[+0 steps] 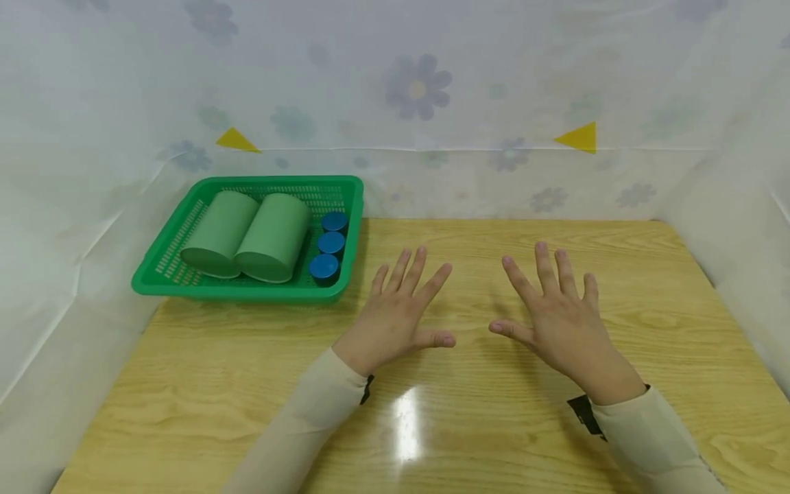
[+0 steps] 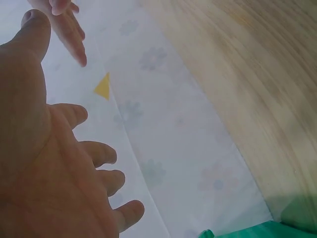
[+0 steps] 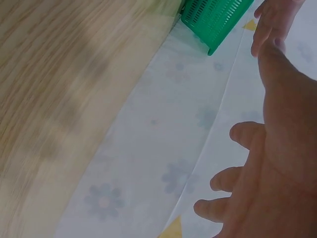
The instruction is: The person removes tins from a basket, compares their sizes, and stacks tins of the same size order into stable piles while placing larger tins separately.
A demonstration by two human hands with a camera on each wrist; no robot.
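Note:
Both hands are held over the wooden table with fingers spread, neither holding anything. The left hand (image 1: 391,315) is nearer to the green plastic basket (image 1: 247,293), just right of and in front of it. To its right, the right hand (image 1: 564,322) hovers with its thumb toward the left one. Inside the basket two light green cylinders (image 1: 274,233) lie side by side, one of them at the left. Along the basket's right wall stand three small round things with blue tops (image 1: 324,267). In the left wrist view the palm and spread fingers (image 2: 101,152) show nothing in them.
A wood-grain table (image 1: 469,425) fills the foreground. White flower-patterned sheeting (image 1: 481,75) rises behind it and at both sides. Two yellow triangles (image 1: 580,138) mark the back sheet, one toward each side. The basket sits at the table's back left.

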